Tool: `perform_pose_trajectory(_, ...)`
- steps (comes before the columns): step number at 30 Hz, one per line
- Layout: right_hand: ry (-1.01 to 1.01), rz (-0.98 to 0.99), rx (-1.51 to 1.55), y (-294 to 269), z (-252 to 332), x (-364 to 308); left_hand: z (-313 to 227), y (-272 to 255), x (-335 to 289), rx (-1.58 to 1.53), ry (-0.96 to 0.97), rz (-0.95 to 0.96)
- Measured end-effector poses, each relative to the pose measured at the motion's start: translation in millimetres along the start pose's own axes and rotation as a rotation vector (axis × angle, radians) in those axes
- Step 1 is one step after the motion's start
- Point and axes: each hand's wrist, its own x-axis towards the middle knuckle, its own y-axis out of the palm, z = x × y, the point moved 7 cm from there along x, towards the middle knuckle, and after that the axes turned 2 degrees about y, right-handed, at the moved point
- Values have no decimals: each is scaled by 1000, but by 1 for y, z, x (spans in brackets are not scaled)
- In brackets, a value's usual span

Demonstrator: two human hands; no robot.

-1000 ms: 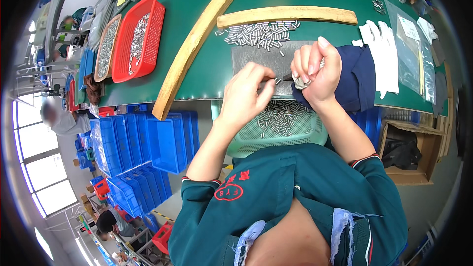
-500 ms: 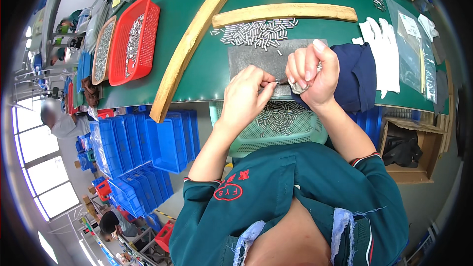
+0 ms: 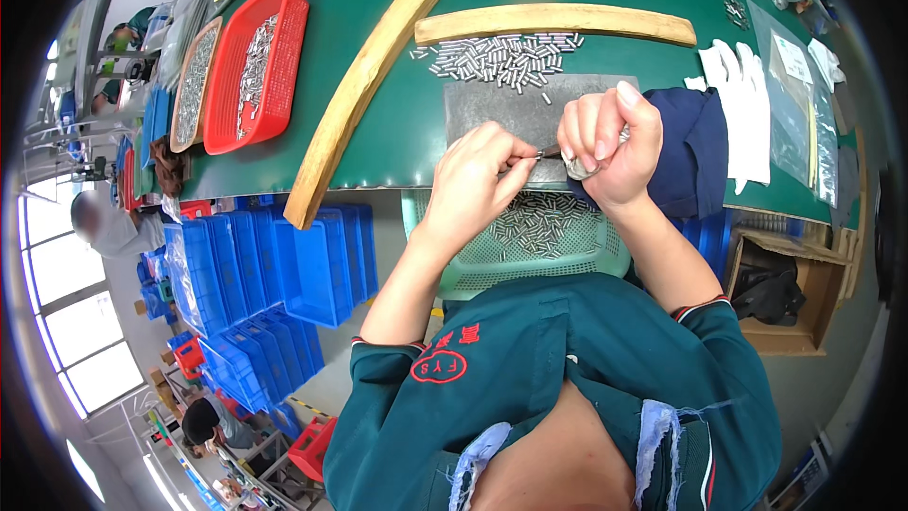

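My left hand (image 3: 480, 178) is closed, thumb and forefinger pinching a small metal cylinder (image 3: 540, 155). My right hand (image 3: 610, 147) is curled shut around a slim tool with a pale, cloth-like wrapped handle (image 3: 579, 168). Its dark narrow tip points left and meets or nearly meets the cylinder; the exact contact is too small to tell. Both hands hover over the near edge of a grey mat (image 3: 473, 104). Below them, a light green basket (image 3: 454, 274) holds many similar cylinders (image 3: 539, 227). Another pile of cylinders (image 3: 511, 59) lies beyond the mat.
Two wooden strips (image 3: 558, 23) border the pile on the green table (image 3: 378, 137). At left stand a red basket (image 3: 293, 66) and a tan tray (image 3: 180, 128) of metal parts. Dark blue cloth (image 3: 695, 151) and white gloves (image 3: 742, 123) lie right. Blue bins (image 3: 312, 270) stand lower left.
The view has shifted slightly. Both hands keep their grips at nearly the same place, and the cylinder shows a little more clearly between the left fingertips and the tool tip.
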Motion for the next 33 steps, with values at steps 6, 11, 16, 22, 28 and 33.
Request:
perform_pose_trajectory(6, 5, 47, 56, 5, -3, 0, 2, -3, -1, -1, -35, -19)
perform_pose_trajectory(11, -155, 233, -306, 25, 8, -8, -5, -3, 2, 6, 32, -9)
perform_pose_trajectory(16, 33, -27, -42, -1, -1, 1, -16, 4, -4, 80, 65, 100)
perform_pose_trajectory(22, 82, -87, 24, -3, 0, 5, -24, -9, 1, 29, 72, 100)
perform_pose_trajectory(28, 102, -105, 40, -5, -2, 1, -2, 2, 39, 203, 61, -153)
perform_pose_trajectory(33, 91, -81, 25, -3, -1, 1, 7, 9, 48, 250, 30, -117)
